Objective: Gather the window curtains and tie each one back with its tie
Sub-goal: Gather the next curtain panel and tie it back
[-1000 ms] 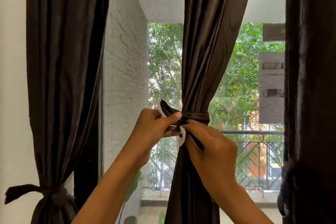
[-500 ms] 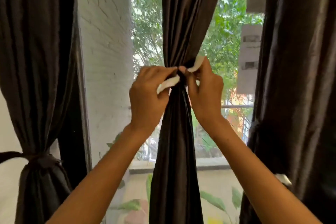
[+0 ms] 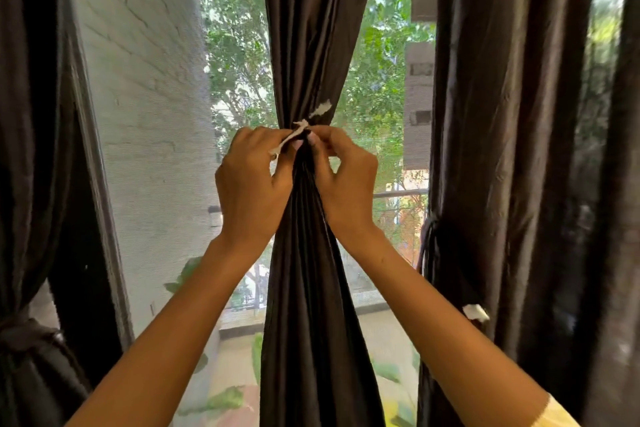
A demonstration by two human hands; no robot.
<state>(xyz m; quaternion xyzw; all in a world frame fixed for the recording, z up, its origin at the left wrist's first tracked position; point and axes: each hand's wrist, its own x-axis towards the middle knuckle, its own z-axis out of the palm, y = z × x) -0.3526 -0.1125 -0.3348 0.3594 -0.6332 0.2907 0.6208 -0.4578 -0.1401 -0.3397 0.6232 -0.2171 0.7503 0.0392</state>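
A dark brown middle curtain [image 3: 311,45] hangs gathered into a narrow waist in front of the window. A tie [image 3: 300,128], dark with a white underside, is wrapped round that waist. My left hand [image 3: 251,180] pinches one white end of the tie on the left of the waist. My right hand [image 3: 343,173] pinches the tie on the right side, and another white end [image 3: 322,108] sticks up past its fingers. The knot itself is hidden behind my fingers.
A left curtain [image 3: 31,114] hangs tied low with its tie [image 3: 27,333]. A right curtain [image 3: 512,114] is bound by a dark tie [image 3: 429,239] with a white tip [image 3: 476,312]. A white brick wall [image 3: 145,97], a mesh screen and trees lie beyond.
Both hands have drawn close together at the curtain's waist and the tie ends look pulled thinner and tighter. The view has dropped a little since a second ago.
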